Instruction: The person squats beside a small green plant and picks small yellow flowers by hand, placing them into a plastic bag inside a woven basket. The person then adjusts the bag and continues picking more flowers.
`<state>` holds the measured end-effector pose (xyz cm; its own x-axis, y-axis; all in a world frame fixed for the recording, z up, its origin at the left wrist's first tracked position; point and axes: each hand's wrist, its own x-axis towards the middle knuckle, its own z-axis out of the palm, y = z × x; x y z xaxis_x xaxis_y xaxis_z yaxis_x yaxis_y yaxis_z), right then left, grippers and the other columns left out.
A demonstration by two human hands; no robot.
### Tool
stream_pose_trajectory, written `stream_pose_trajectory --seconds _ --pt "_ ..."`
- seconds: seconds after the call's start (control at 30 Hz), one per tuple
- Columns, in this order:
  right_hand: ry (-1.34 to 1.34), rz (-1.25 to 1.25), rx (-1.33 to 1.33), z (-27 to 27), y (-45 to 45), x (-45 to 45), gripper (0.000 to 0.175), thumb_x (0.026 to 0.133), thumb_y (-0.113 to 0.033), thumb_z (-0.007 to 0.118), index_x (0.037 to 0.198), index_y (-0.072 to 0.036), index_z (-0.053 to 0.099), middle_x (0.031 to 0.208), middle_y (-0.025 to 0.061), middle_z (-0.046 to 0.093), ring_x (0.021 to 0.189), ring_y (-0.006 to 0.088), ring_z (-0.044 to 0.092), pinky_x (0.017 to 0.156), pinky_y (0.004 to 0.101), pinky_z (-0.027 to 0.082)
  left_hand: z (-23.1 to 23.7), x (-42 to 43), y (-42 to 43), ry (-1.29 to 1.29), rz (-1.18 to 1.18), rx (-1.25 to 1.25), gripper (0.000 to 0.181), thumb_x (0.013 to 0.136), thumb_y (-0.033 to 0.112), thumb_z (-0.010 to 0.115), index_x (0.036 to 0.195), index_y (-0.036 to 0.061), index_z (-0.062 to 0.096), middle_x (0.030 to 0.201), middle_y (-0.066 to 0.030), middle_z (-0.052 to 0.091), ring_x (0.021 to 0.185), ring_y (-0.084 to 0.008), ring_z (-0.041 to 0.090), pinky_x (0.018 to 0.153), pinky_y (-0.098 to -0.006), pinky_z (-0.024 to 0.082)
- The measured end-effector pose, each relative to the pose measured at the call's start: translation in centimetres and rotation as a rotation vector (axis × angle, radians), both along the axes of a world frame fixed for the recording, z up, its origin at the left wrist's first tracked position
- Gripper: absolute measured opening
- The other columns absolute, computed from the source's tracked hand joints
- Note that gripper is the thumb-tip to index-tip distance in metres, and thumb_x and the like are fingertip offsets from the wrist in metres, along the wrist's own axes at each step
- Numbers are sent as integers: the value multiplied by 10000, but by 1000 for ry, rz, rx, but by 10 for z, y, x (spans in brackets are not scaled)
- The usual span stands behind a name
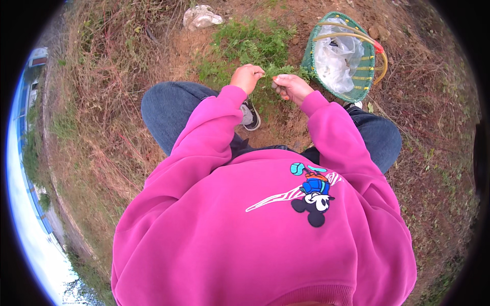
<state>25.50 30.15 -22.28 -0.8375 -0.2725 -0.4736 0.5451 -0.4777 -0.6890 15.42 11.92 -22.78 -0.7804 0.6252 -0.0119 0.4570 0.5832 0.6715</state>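
A patch of feathery green plants (252, 42) grows from the soil in front of me. Over its near side is my left hand (247, 77), fingers bent and fingertips pinched together around a small pale piece of plant. My right hand (291, 87) faces it a short gap away, thumb against the fingers, at the end of a thin green sprig (281, 70). Orange colour shows on some of its fingertips. The hands do not touch each other. What lies inside the curled fingers is mostly hidden.
A green woven basket (370, 78) with curved handles stands at the right, holding a clear plastic bag (337, 57). A crumpled whitish bag (201, 17) lies beyond the plants on the left. Dry grass and weeds (103, 95) cover the slope. My bent knees flank the work area.
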Motion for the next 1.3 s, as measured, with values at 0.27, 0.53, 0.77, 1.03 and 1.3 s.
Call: stream_pose_trajectory --seconds 0.27,0.53,0.77,1.03,1.3 --pt "-8 75 -110 9 8 5 180 899 -182 539 978 -27 586 796 0 569 628 62 517 530 195 436 -5 -3 -2 4 140 -44 129 776 216 625 864 142 682 855 -102 615 813 -298 597 720 -397 467" --pt "-181 -46 -72 -4 -19 9 224 879 -228 596 987 -31 601 814 -19 586 620 34 483 521 160 406 -1 3 0 20 121 -44 128 771 214 630 859 135 679 854 -104 617 809 -303 599 714 -406 467" --pt "-89 -62 -71 -7 -9 9 166 869 -161 572 967 -29 599 812 0 591 601 64 483 552 200 406 1 2 0 -19 152 -52 155 773 173 632 894 82 665 877 -127 638 814 -289 617 735 -358 477" --pt "38 -128 -97 -6 31 13 165 841 -82 518 949 16 597 798 33 583 649 93 531 566 219 446 4 0 0 -161 134 -212 268 732 214 606 957 73 644 946 -146 644 880 -287 615 785 -348 469" --pt "-167 -169 176 -37 14 7 318 884 -321 573 900 -4 594 745 12 531 638 94 499 593 232 455 11 5 0 -201 138 -231 257 718 217 565 923 101 666 967 -162 634 911 -333 593 822 -396 458"
